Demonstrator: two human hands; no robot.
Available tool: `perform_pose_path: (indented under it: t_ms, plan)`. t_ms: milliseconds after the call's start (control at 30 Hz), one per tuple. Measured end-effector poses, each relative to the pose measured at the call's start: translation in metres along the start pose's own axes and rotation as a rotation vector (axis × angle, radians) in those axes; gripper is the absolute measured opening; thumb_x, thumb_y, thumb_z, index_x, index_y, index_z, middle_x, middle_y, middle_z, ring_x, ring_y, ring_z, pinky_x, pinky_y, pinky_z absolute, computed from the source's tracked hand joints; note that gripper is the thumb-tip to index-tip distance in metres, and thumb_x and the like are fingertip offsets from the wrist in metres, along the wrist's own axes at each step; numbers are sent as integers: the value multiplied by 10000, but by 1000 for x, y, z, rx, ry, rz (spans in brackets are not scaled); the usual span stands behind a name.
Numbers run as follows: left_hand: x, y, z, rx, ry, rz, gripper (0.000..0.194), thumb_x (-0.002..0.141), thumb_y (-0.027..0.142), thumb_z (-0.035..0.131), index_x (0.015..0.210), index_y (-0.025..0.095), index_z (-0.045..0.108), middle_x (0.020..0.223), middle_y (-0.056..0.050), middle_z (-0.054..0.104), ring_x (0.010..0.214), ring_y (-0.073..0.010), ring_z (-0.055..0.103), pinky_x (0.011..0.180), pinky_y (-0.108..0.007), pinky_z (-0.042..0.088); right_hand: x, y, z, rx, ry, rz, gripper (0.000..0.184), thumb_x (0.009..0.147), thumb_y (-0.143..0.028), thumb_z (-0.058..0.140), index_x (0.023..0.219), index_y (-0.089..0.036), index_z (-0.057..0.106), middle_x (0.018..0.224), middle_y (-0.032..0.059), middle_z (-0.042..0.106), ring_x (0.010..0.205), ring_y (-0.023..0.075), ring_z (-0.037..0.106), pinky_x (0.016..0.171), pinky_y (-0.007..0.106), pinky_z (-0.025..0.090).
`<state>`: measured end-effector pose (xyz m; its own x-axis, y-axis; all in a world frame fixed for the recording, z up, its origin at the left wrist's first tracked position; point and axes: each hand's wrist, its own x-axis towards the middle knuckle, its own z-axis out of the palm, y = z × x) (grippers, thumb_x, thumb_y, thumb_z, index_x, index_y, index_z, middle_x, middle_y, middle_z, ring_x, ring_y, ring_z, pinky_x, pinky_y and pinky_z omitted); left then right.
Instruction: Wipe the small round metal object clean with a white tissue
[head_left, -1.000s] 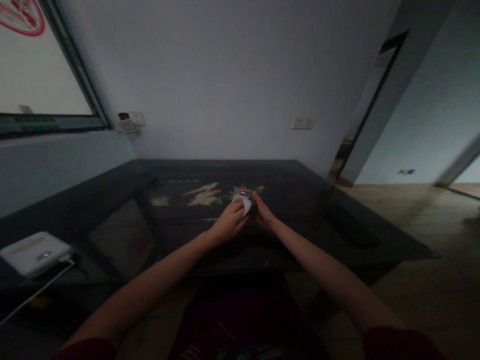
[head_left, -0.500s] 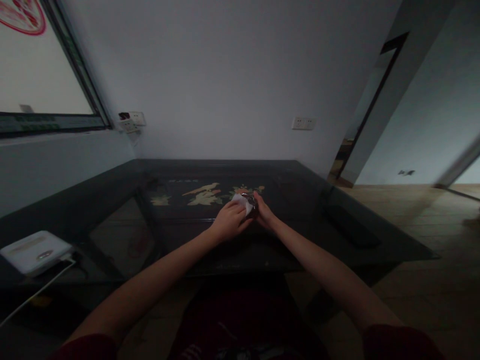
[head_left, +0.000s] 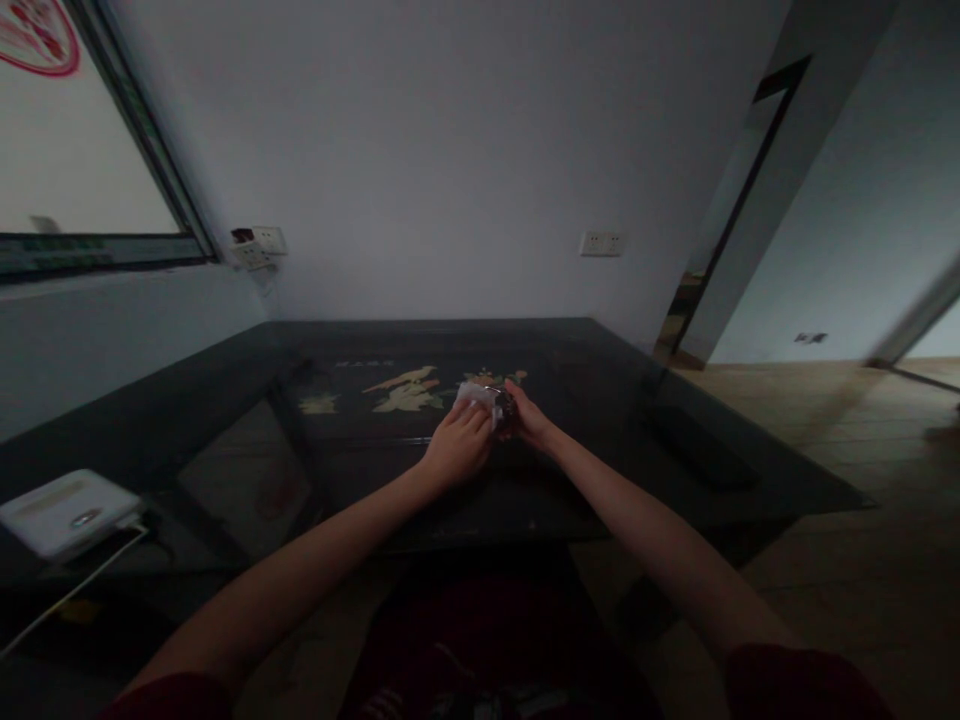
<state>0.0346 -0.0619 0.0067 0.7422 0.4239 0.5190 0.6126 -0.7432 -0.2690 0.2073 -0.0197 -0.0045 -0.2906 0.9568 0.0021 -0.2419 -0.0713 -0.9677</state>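
Over the middle of the dark glass-topped table (head_left: 360, 490), my two hands meet at a small dark, shiny object (head_left: 506, 403). Its kind is too dim and small to make out. My right hand (head_left: 529, 418) is closed around its right side, thumb uppermost. A white tissue (head_left: 476, 393) is held in my left hand (head_left: 459, 440), whose fingers press it against the object's left side. The lower part of the object is hidden behind my fingers.
A white box-shaped device (head_left: 71, 510) with a white cable stands at the table's left. A dark flat oblong (head_left: 701, 450) lies toward the right. Wall sockets (head_left: 602, 244) sit above the far edge. A bird-and-flower picture (head_left: 405, 390) decorates the tabletop.
My left hand and the tissue have shifted slightly left, and more of the tissue is spread out. The right hand still holds the dark shiny object at about the same place.
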Motion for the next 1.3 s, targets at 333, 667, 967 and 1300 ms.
perform_pose_path:
  t_ms: [333,667,967,1300]
  plan:
    - [4,4,-1,-866,-39,-340,253,826,341,536,972,136,561,955,-95,643,882,-226,603,816,-390,489,1,9,8,10,88,-99,420,867,-570,465,885,-202,666,604,-9,641,479,124,545,471,235,430]
    - [5,3,-2,-936,-109,-320,282,842,385,516,960,134,571,880,-68,646,802,-189,602,741,-315,475,3,9,7,128,112,-87,401,850,-547,488,878,-200,687,769,18,710,698,167,634,664,269,488]
    - [6,0,-3,-178,5,78,312,844,360,599,1033,113,572,1050,-152,662,1031,-269,610,936,-400,472,-3,0,5,109,141,-29,509,850,-626,382,809,-191,643,483,-20,559,378,120,441,377,232,314]
    - [5,-6,-9,5,174,97,276,870,142,478,1120,137,596,1141,-82,658,1151,-206,550,1139,-421,284,-4,-8,-1,119,-78,-15,645,830,-707,302,878,-161,642,456,-11,530,352,114,397,333,225,279]
